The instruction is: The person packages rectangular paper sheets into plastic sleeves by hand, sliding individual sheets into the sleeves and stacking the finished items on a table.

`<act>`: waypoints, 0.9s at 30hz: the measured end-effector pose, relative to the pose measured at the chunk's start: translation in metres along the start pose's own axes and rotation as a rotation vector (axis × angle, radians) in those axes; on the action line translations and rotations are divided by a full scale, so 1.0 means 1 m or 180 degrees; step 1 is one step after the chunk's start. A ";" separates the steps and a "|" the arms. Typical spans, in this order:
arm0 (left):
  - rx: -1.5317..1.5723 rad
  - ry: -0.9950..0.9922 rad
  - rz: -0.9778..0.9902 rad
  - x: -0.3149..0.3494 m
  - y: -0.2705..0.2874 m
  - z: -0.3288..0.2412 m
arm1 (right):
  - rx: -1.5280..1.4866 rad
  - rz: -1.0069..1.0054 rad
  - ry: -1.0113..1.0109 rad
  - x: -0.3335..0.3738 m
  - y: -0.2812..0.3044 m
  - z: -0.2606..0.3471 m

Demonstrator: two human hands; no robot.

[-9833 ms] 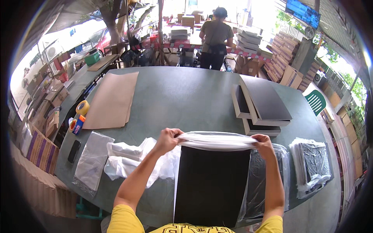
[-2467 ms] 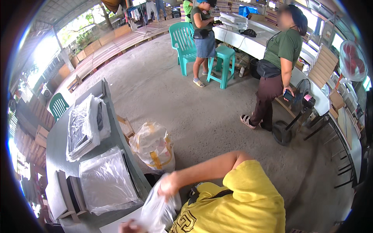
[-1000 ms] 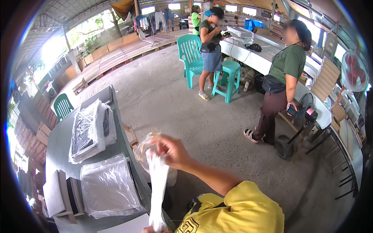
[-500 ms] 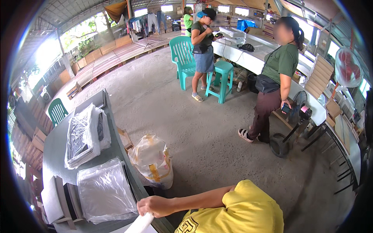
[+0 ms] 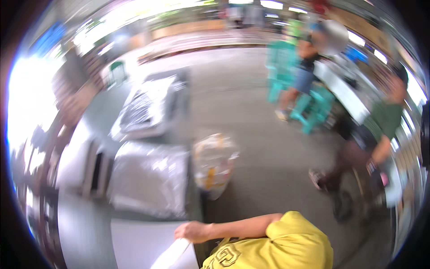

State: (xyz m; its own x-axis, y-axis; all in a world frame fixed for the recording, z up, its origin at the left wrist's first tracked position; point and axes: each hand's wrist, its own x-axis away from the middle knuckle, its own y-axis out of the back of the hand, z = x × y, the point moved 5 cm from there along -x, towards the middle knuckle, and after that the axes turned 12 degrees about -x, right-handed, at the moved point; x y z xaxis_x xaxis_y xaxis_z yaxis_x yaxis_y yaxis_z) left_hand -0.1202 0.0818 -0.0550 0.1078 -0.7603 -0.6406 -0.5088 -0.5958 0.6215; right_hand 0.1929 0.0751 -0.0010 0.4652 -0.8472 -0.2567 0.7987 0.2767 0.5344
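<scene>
My right hand point(image 5: 193, 231) is closed on one end of a white strip point(image 5: 171, 254), at the right edge of the table. Whether the strip is cloth, paper or plastic I cannot make out. It slants down over a flat white board point(image 5: 134, 237) lying on the grey table point(image 5: 83, 228). Beyond the board sits a flat stack in clear plastic point(image 5: 150, 179). Farther back lies another plastic-covered stack point(image 5: 145, 107). Some white and dark panels point(image 5: 94, 170) stand to the left of the nearer stack. My left hand does not show.
A white sack point(image 5: 215, 166) with yellow patches stands on the floor right of the table. Two people point(image 5: 302, 67) point(image 5: 385, 121) stand at the right, near green plastic furniture point(image 5: 282, 67) and a long white table point(image 5: 340, 89). Motion blurs the scene.
The view has swung left, so the table and stacks appear farther right and more of the white board shows. My right hand keeps hold of the white strip.
</scene>
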 end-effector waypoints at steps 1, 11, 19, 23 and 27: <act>0.0140 -0.0086 -0.0102 0.015 0.004 0.024 | -0.0031 0.0037 0.0024 -0.005 -0.007 -0.005; -0.1000 0.1344 0.1001 0.005 0.072 0.021 | 0.0735 0.1004 0.0663 -0.110 -0.049 -0.041; -0.0767 0.1496 0.0504 -0.056 0.034 0.080 | 0.0686 0.0894 0.0316 -0.284 -0.073 -0.091; -0.0778 0.1348 0.0678 -0.079 0.029 0.104 | 0.0986 0.1349 0.0115 -0.329 -0.083 -0.076; -0.0758 0.1433 0.0625 -0.098 0.040 0.096 | 0.0979 0.1273 0.0334 -0.332 -0.074 -0.086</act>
State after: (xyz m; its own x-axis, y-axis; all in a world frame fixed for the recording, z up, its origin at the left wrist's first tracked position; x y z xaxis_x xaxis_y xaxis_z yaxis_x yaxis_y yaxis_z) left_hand -0.2335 0.1574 -0.0105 0.4119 -0.8678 -0.2781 -0.3545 -0.4337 0.8284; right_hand 0.0125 0.3744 -0.0242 0.7597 -0.6480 -0.0547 0.4086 0.4102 0.8153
